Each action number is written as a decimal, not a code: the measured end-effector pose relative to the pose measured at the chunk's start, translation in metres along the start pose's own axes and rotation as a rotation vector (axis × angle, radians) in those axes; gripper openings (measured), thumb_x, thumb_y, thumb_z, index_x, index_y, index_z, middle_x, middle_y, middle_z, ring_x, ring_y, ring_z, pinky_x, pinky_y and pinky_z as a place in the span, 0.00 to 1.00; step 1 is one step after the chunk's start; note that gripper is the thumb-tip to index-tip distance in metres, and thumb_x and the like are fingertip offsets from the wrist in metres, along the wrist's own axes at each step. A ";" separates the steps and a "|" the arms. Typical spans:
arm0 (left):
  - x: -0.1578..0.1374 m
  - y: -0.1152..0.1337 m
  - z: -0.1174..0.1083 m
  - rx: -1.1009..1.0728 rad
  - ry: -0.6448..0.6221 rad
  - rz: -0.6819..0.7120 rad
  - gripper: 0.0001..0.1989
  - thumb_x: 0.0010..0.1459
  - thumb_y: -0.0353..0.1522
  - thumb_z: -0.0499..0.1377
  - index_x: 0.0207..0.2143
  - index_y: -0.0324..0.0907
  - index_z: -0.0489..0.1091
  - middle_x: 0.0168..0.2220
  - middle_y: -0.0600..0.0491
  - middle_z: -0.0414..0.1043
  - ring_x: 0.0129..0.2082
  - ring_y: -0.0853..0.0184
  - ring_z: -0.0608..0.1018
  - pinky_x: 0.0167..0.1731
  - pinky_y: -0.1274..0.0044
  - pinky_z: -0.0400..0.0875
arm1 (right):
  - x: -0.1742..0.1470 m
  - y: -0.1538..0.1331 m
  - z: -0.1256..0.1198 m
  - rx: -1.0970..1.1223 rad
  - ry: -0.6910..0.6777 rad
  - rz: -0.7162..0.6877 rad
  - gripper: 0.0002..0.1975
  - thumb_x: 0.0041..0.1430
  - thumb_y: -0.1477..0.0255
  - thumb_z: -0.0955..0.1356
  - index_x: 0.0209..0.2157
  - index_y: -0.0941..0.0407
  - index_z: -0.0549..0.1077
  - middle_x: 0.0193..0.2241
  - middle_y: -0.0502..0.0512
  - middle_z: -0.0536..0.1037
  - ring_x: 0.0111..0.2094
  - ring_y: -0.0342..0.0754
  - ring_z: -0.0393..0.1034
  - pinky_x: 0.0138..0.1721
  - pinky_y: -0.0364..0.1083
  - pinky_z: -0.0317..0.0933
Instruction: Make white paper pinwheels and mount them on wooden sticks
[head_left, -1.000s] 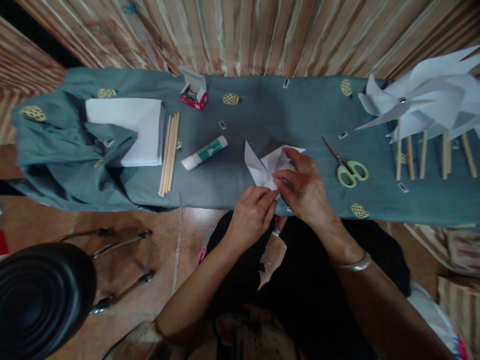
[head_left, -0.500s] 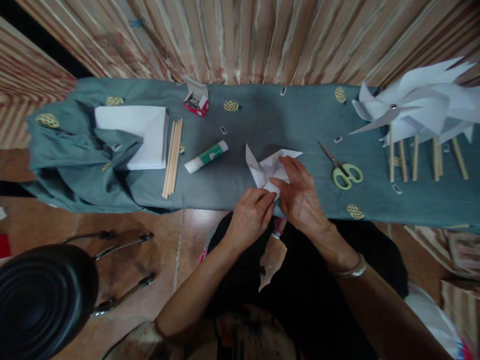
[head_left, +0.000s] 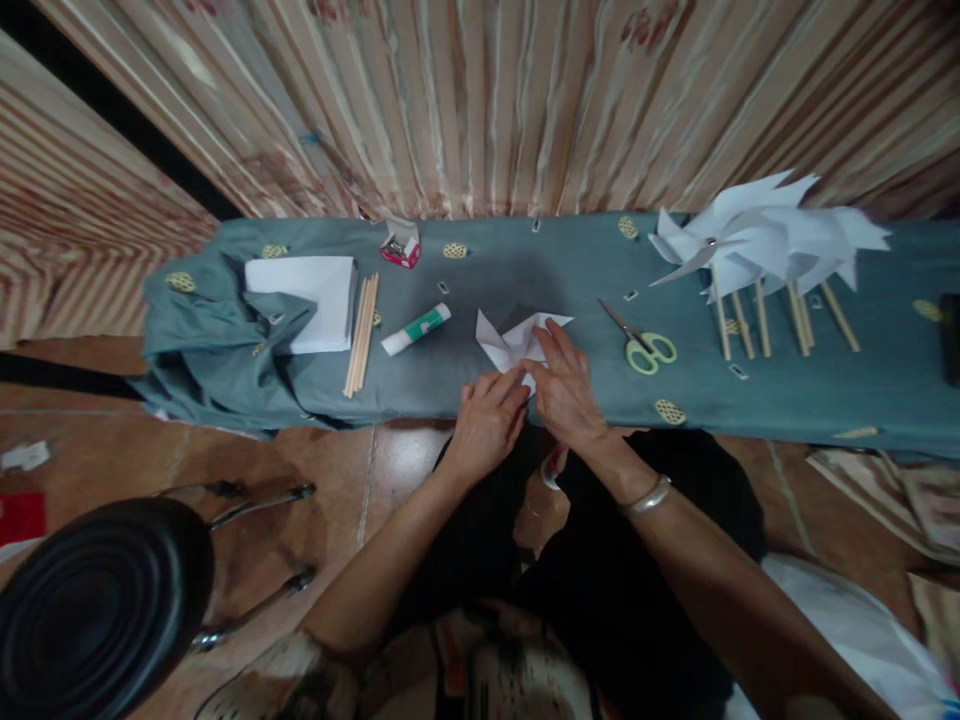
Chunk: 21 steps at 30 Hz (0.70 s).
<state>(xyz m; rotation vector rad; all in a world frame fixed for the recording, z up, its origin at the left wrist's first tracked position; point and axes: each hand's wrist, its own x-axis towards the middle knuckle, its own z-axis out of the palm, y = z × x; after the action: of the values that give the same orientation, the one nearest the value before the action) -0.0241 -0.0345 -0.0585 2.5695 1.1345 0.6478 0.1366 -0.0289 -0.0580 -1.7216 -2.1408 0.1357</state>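
Observation:
A white paper pinwheel (head_left: 493, 343) lies on the cloth-covered table in front of me, its blades partly folded up. My left hand (head_left: 489, 418) pinches its near edge, with the fingers bent together. Over its right side is my right hand (head_left: 564, 385), the thumb near the pinwheel's middle and the other fingers gripping a blade. Both hands nearly touch at the near corner and hide part of the paper. Right of them lie scissors (head_left: 643, 345) with green handles. A glue stick (head_left: 417, 329) rests to the left.
Wooden sticks (head_left: 361, 336) and a stack of white paper (head_left: 330, 300) lie at left, the stack partly under folded cloth (head_left: 217, 340). A small red box (head_left: 400, 248) of metal pins stands behind. Finished pinwheels (head_left: 780, 235) on sticks are heaped at right. A black stool (head_left: 105, 605) stands lower left.
The whole view has shifted and the table appears a little farther off. My right thumb has moved in closer to my left fingertips at the pinwheel's near edge. Both hands stay on the paper.

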 end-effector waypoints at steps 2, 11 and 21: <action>0.002 0.001 -0.002 0.029 -0.015 -0.007 0.12 0.62 0.28 0.56 0.49 0.40 0.70 0.58 0.42 0.69 0.54 0.55 0.68 0.46 0.63 0.66 | 0.000 -0.001 -0.001 0.000 -0.002 -0.013 0.18 0.61 0.81 0.59 0.45 0.56 0.76 0.64 0.63 0.63 0.69 0.59 0.45 0.61 0.62 0.52; 0.009 0.005 -0.008 0.158 -0.055 0.015 0.12 0.62 0.29 0.57 0.49 0.39 0.71 0.55 0.43 0.72 0.53 0.54 0.69 0.48 0.60 0.64 | -0.002 -0.004 -0.004 0.019 0.036 0.008 0.16 0.62 0.79 0.60 0.45 0.58 0.77 0.64 0.67 0.62 0.69 0.62 0.45 0.60 0.63 0.54; 0.008 0.006 -0.005 0.162 -0.029 0.022 0.12 0.63 0.30 0.56 0.49 0.40 0.71 0.53 0.43 0.73 0.54 0.54 0.69 0.50 0.59 0.61 | -0.007 0.005 -0.007 0.121 0.103 0.051 0.23 0.58 0.83 0.59 0.50 0.56 0.76 0.65 0.63 0.60 0.69 0.62 0.45 0.61 0.65 0.53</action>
<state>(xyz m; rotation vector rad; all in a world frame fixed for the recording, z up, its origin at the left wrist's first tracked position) -0.0186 -0.0320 -0.0492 2.7202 1.1964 0.5419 0.1448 -0.0353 -0.0547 -1.6779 -1.9746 0.1822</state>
